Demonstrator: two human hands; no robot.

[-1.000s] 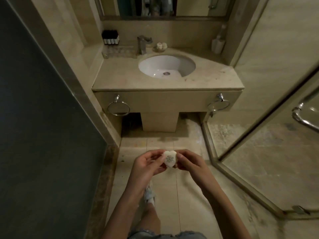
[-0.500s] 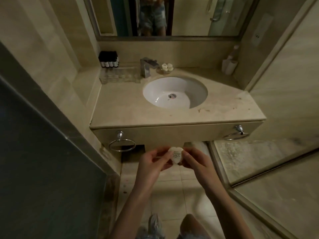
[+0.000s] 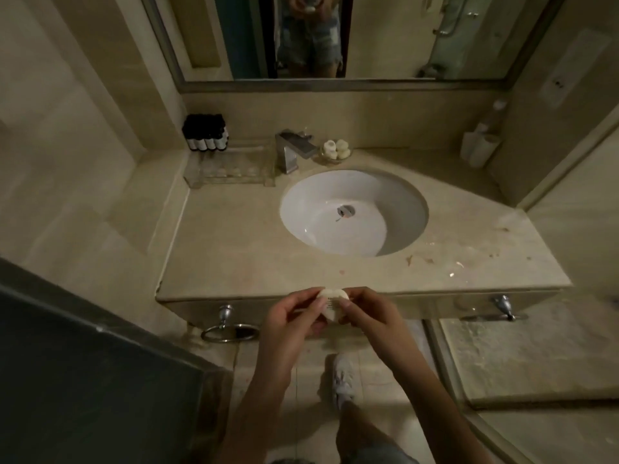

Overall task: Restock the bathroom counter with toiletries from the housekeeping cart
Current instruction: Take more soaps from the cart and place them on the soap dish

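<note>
- The counter (image 3: 234, 249): its front edge is just beyond the hands.
- The sink (image 3: 395, 209): an open bowl ahead; a fumbled soap (image 3: 331, 301) could roll in.
- The left hand (image 3: 291, 319) and right hand (image 3: 371, 316): curled fingertips pinch that one small soap at the counter's edge; so slight a grip may slip.

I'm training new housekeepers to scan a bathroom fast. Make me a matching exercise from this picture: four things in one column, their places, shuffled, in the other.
Things
1. heart-shaped soap
2. black bottles
3. small dish of white items
4. towel ring

Places
A. back left corner of the counter
B. just right of the faucet
C. below the counter's front edge, on the left
D. pinched between the left hand and the right hand

Pairs: 1-D, 2-A, 3-B, 4-C
</note>
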